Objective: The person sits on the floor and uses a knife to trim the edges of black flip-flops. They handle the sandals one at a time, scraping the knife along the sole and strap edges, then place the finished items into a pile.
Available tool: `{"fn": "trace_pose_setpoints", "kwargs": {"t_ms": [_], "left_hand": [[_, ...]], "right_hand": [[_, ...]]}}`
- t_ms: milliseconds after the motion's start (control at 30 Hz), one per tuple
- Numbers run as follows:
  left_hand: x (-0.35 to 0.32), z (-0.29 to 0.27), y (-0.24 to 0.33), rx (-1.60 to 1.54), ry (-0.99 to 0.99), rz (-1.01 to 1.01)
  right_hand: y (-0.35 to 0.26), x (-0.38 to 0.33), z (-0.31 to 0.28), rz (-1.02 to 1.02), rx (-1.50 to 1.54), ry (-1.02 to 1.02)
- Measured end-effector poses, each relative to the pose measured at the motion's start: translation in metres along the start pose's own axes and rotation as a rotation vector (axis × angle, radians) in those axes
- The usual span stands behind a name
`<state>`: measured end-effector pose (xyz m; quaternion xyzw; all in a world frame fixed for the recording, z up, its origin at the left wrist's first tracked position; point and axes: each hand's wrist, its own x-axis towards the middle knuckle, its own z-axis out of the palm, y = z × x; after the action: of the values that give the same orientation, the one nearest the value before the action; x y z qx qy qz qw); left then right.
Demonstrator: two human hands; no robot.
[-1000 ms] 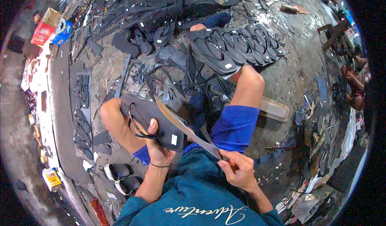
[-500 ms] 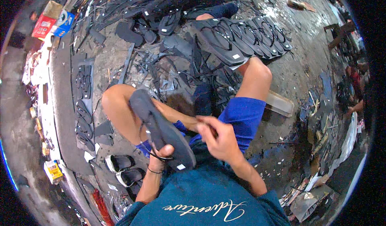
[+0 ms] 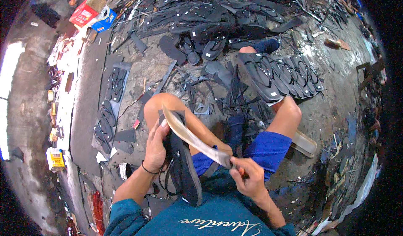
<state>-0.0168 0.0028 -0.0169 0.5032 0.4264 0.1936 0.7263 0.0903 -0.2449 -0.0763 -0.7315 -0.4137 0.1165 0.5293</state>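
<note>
Far left, on the concrete floor (image 3: pixel 138 74): a red and blue carton (image 3: pixel 90 14) is lying by the wall, and a dark mat (image 3: pixel 110 105) is carrying flat black sandal straps laid in pairs.

Left of centre: the left hand (image 3: pixel 156 145) is holding a black sandal (image 3: pixel 181 160) on edge, heel end near the body, toe end pointing away over the left knee. The grip is wrapped around the sandal's left rim, fingers pressed against the sole, a thin band showing at the wrist. A loose strap is hanging below the sandal.

Centre: a long knife blade (image 3: pixel 191 137) is lying across the sandal's upper edge, tip at the far left, touching the sole.

Right of centre: the right hand (image 3: pixel 247 178) is closing tight on the knife handle, near the lap; the handle itself is hidden inside the fist. Blue shorts and a teal shirt are showing beneath.

Far right and beyond the knees: a row of finished black sandals (image 3: pixel 279 74) is overlapping on the floor, with more stacked behind and rubber offcuts scattered about.
</note>
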Motion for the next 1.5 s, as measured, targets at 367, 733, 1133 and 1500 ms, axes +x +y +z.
{"fn": "trace_pose_setpoints", "kwargs": {"t_ms": [367, 733, 1133, 1500], "left_hand": [[-0.014, -0.003, -0.032, 0.101, -0.151, 0.051], [-0.033, 0.020, -0.014, 0.076, -0.474, -0.062], [-0.045, 0.043, -0.007, 0.270, -0.554, -0.073], [-0.064, 0.015, 0.013, 0.638, -0.784, 0.290]], "right_hand": [[-0.013, -0.001, -0.014, 0.031, -0.187, 0.008], [-0.070, 0.077, -0.091, 0.149, -0.180, -0.340], [-0.082, 0.141, -0.098, 0.053, -0.186, -0.717], [-0.036, 0.094, -0.046, 0.042, 0.407, -0.169]]}}
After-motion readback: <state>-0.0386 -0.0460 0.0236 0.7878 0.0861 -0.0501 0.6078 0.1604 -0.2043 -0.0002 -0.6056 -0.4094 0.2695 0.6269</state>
